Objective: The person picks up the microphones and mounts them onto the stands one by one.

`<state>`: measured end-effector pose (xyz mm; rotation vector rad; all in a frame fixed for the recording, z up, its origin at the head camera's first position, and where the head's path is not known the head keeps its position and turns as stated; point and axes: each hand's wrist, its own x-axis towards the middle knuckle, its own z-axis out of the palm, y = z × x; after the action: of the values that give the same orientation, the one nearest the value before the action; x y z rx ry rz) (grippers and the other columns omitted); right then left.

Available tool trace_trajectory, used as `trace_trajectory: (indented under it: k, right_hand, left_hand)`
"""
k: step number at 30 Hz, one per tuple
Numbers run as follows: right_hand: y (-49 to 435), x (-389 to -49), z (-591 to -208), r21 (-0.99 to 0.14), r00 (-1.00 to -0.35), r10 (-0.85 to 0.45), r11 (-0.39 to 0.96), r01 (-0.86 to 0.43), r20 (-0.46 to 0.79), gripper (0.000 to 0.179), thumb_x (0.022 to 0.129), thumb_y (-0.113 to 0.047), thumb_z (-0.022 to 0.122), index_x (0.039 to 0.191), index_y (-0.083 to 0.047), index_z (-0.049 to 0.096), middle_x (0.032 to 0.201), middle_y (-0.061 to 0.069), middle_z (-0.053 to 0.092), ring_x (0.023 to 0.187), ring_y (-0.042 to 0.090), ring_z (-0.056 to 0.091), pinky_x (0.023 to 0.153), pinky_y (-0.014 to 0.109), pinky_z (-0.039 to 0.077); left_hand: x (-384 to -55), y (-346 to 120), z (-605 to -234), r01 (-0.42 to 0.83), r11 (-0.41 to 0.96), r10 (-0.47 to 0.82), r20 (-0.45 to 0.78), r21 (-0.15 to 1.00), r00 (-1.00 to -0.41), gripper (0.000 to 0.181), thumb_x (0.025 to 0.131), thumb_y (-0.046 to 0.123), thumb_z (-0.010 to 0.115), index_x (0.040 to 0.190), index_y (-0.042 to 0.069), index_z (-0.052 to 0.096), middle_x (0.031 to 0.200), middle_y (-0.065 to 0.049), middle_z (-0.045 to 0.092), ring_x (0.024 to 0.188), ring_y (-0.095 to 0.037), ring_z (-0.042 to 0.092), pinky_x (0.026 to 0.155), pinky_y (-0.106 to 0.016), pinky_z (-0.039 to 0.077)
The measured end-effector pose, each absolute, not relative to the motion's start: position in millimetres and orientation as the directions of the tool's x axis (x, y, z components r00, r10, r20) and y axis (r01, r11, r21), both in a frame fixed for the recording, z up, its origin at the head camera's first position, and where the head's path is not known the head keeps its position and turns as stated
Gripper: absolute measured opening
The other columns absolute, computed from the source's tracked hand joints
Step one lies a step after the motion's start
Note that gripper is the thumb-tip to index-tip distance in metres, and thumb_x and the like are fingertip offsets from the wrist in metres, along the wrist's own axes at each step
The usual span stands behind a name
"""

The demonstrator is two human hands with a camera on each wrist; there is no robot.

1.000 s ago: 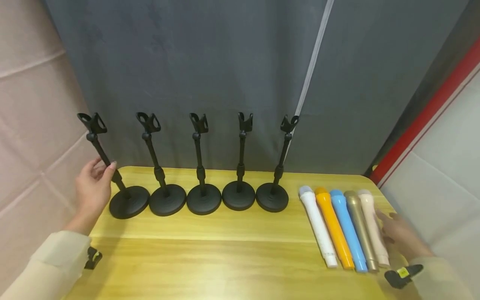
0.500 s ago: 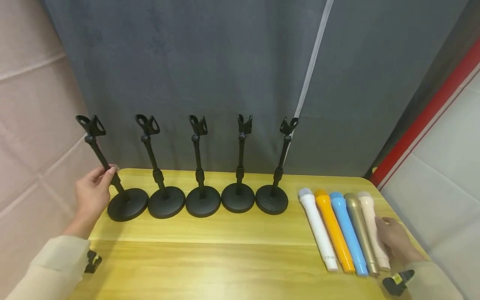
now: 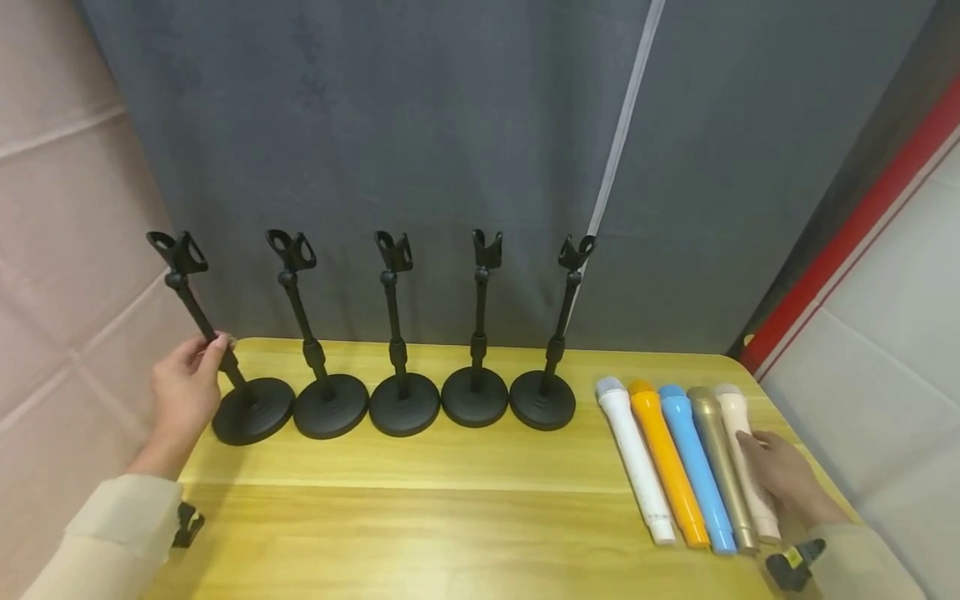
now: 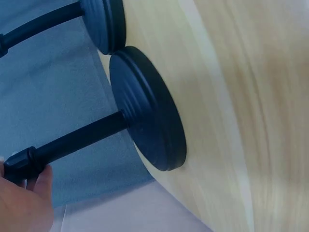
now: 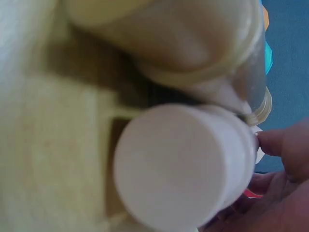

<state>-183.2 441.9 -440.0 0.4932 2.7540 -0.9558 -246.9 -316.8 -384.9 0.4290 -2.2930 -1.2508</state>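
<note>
My left hand (image 3: 183, 387) grips the pole of the leftmost black microphone stand (image 3: 252, 410), whose round base is on the wooden table. In the left wrist view the thumb and fingers wrap the stand's collar (image 4: 24, 162). At the right, my right hand (image 3: 783, 471) holds the pale cream microphone (image 3: 733, 408), the outermost in a row lying on the table. The right wrist view has that microphone's blunt end (image 5: 169, 166) up close, with thumb and fingers on either side of the body. A gold microphone (image 3: 720, 454) lies alongside it.
More black microphone stands (image 3: 405, 404) continue the row rightward, bases close together and clips empty. White (image 3: 633, 454), orange (image 3: 667, 458) and blue microphones (image 3: 693, 462) lie left of the gold one. A dark grey curtain (image 3: 420, 125) hangs behind the table (image 3: 420, 533).
My right hand has moved left from beside the cream microphone onto its body and taken hold of it. The left hand keeps its grip on the stand; the view has shifted slightly.
</note>
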Motion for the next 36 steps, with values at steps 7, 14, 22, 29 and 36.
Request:
trace_trajectory:
  k: [7, 14, 22, 29, 36]
  right_hand:
    - [440, -190, -436, -0.512, -0.961, 0.178, 0.817, 0.264, -0.211, 0.070, 0.110, -0.038, 0.024, 0.141, 0.025, 0.027, 0.135, 0.048, 0.042, 0.108, 0.049, 0.056, 0.088, 0.053, 0.053]
    - [441, -193, -437, -0.493, -0.966, 0.167, 0.835, 0.245, -0.197, 0.062, 0.108, -0.031, 0.033, 0.131, 0.026, 0.035, 0.109, 0.038, 0.057, 0.086, 0.032, 0.060, 0.068, 0.033, 0.051]
    - [457, -187, -438, -0.468, -0.970, 0.199, 0.850, 0.242, -0.140, 0.060, 0.109, -0.032, 0.032, 0.126, 0.025, 0.042, 0.096, 0.028, 0.061, 0.080, 0.027, 0.058, 0.065, 0.030, 0.046]
    - [473, -172, -438, -0.491, -0.977, 0.197, 0.845, 0.212, -0.082, 0.058, 0.109, -0.030, 0.030, 0.129, 0.024, 0.040, 0.100, 0.038, 0.058, 0.080, 0.031, 0.059, 0.067, 0.035, 0.049]
    - [473, -155, -423, -0.525, -0.968, 0.224, 0.814, 0.251, -0.115, 0.068, 0.110, -0.034, 0.027, 0.139, 0.027, 0.022, 0.131, 0.054, 0.036, 0.112, 0.065, 0.047, 0.088, 0.066, 0.046]
  left_hand:
    - [-246, -320, -384, 0.034, 0.589, -0.404, 0.331, 0.807, -0.853, 0.043, 0.107, 0.037, 0.049, 0.119, -0.001, 0.064, 0.084, 0.040, 0.052, 0.084, 0.025, 0.049, 0.078, 0.001, 0.044]
    - [-246, -317, -382, 0.039, 0.593, -0.401, 0.337, 0.804, -0.852, 0.044, 0.107, 0.035, 0.049, 0.122, -0.003, 0.064, 0.085, 0.040, 0.054, 0.085, 0.028, 0.048, 0.079, 0.003, 0.044]
    - [-249, -306, -378, 0.034, 0.502, -0.516, 0.331, 0.864, -0.790, 0.032, 0.104, 0.024, 0.057, 0.115, -0.003, 0.070, 0.076, 0.041, 0.055, 0.077, 0.024, 0.054, 0.074, 0.002, 0.043]
    - [-235, -304, -365, 0.045, 0.423, -0.560, 0.300, 0.905, -0.772, 0.026, 0.100, 0.021, 0.063, 0.111, 0.000, 0.074, 0.068, 0.044, 0.056, 0.070, 0.026, 0.056, 0.067, 0.002, 0.044]
    - [-225, -300, -351, 0.159, 0.175, -0.565, 0.232, 0.972, -0.792, 0.014, 0.095, 0.011, 0.069, 0.088, 0.020, 0.077, 0.070, 0.026, 0.071, 0.069, 0.012, 0.068, 0.065, -0.004, 0.053]
